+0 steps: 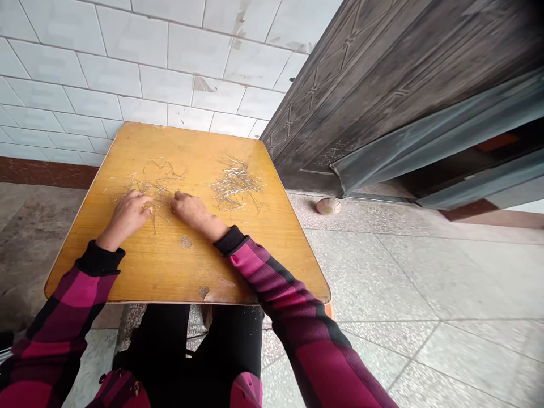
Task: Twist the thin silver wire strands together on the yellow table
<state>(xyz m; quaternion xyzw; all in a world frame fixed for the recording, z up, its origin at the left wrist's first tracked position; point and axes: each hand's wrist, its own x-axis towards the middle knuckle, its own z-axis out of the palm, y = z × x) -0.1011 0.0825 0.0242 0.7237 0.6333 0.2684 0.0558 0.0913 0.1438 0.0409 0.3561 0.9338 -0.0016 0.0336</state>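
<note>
On a yellow wooden table lie two loose heaps of thin wire-like pieces. The left heap [159, 184] looks tangled, with several bent strands. The right heap [237, 184] is silvery and mostly straight. My left hand [130, 214] is at the near left side of the left heap, thumb and fingers drawn together; whatever they pinch is too fine to make out. At that heap's right side, my right hand [191, 211] has its fingers curled down near the tabletop, and its fingertips are hidden. Thin strands show in the gap between the hands.
The table [161, 272] has worn patches near its front edge. Behind it rises a white tiled wall [131, 73]. A dark carved door [323, 102] with a grey-green curtain [425, 153] stands to the right. A rounded pale object [328, 205] lies on the speckled floor.
</note>
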